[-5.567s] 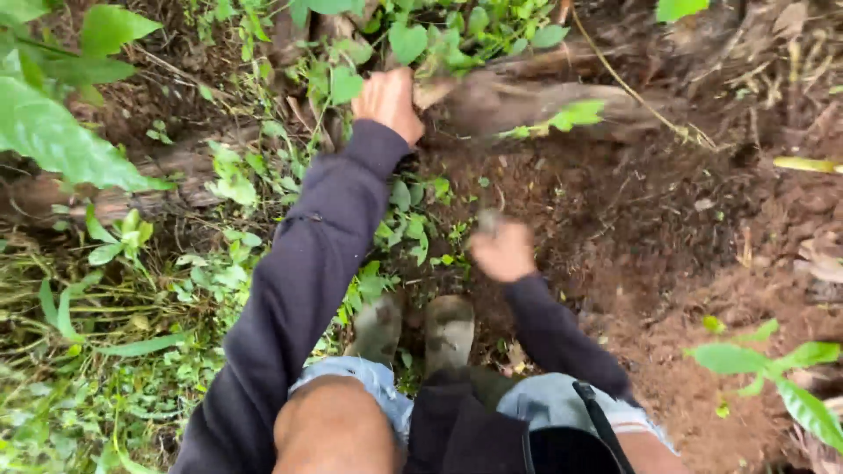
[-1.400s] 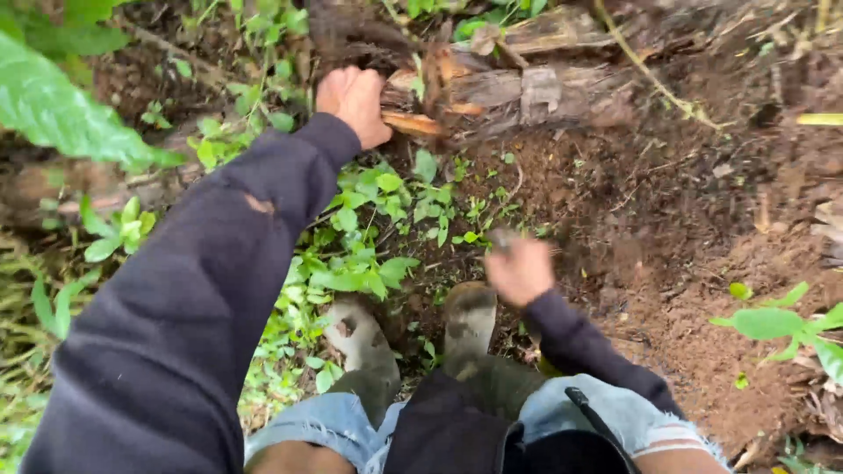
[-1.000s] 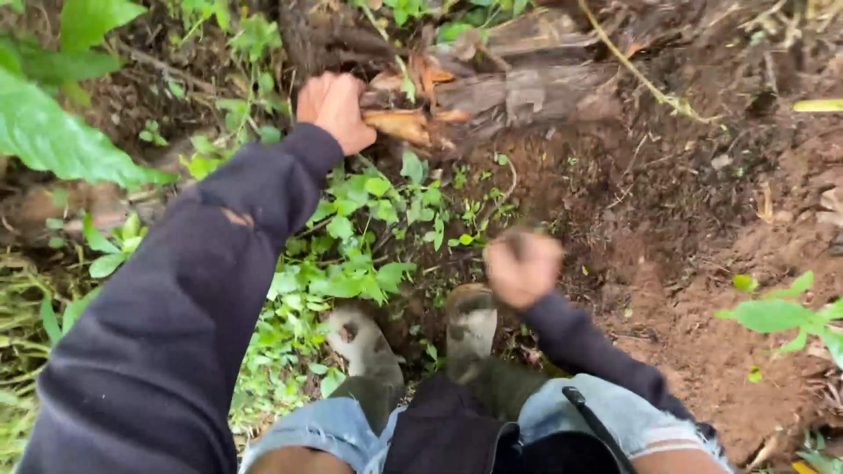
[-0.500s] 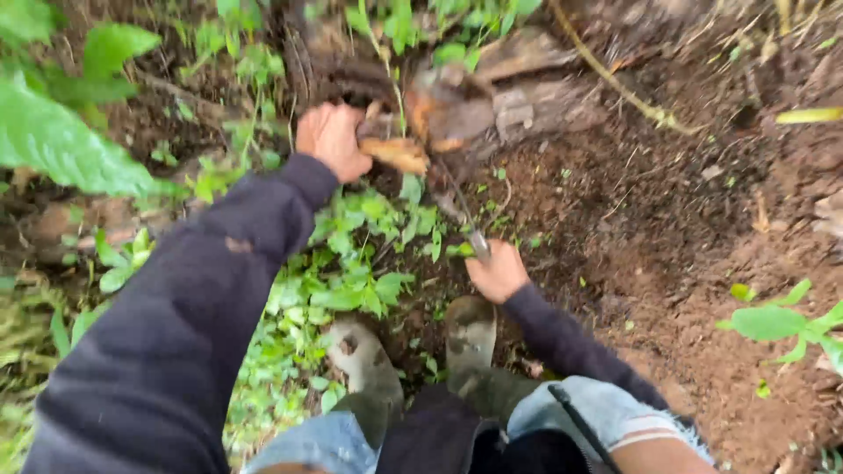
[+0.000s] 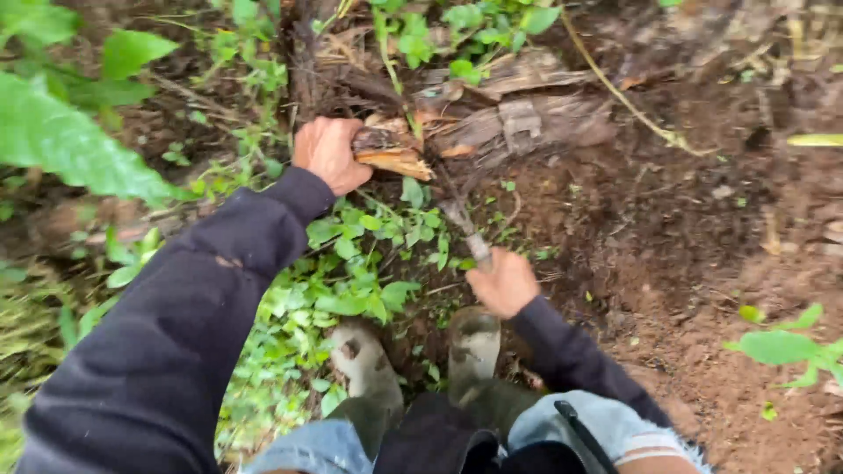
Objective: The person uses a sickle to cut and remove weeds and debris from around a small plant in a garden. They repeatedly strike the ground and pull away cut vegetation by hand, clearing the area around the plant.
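The split stump piece (image 5: 392, 151) lies at the base of the dead trunk (image 5: 527, 123), pale orange where the wood is torn open but not yet free of it. Your left hand (image 5: 329, 154) is clamped on its near end, pulling it toward you. Your right hand (image 5: 502, 283) is closed around the handle of a muddy blade (image 5: 458, 215), whose tip reaches up into the gap just beside the piece. Judging by this, the cutting looks partly done: the piece is loosened and lifted, yet fibres seem to hold it at the far end. Below, your boots (image 5: 421, 355) stand among low green weeds (image 5: 351, 263), with bare dug soil (image 5: 685, 246) to the right.
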